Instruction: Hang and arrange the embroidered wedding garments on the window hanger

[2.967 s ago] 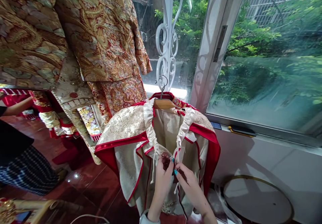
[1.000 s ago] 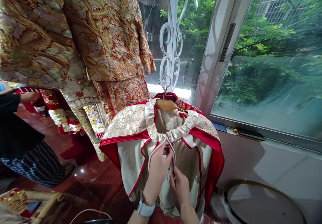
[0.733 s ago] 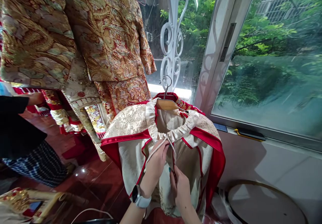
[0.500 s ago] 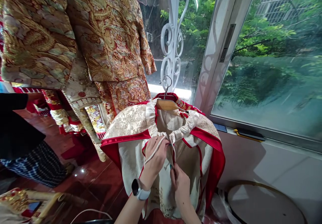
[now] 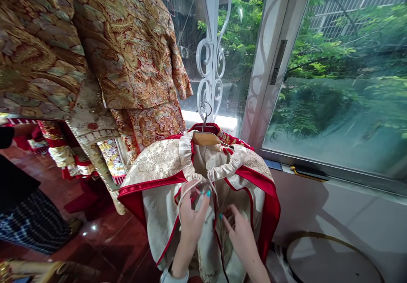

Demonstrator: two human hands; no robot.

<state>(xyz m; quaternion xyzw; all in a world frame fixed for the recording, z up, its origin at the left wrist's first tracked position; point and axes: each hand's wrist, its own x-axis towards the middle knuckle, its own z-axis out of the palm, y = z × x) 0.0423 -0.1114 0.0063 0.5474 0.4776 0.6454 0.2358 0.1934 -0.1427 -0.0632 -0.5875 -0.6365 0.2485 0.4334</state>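
Note:
A cream embroidered cape (image 5: 159,160) with red satin trim hangs from a wooden hanger (image 5: 206,139). Its gathered neckband (image 5: 224,169) has a thin white cord (image 5: 190,185) at the front opening. My left hand (image 5: 190,215) is just below the neckband, thumb raised away from its fingers, with the cord looping around beside them. To its right, in front of the cape's opening, my right hand (image 5: 240,230) has its thumb and forefinger apart. Near its fingertips a cord end hangs down; I see no firm grip on it.
Gold-and-red brocade jackets (image 5: 127,54) hang at the left. White scrolled ironwork (image 5: 210,62) stands behind the hanger. A dark-clothed person (image 5: 19,189) is at the far left. A window (image 5: 333,105) fills the right, above a round board (image 5: 330,259).
Both hands have loosened and come apart; the right has moved slightly right and its fingers have spread. The left thumb has lifted away from the cord. The view has shifted slightly.

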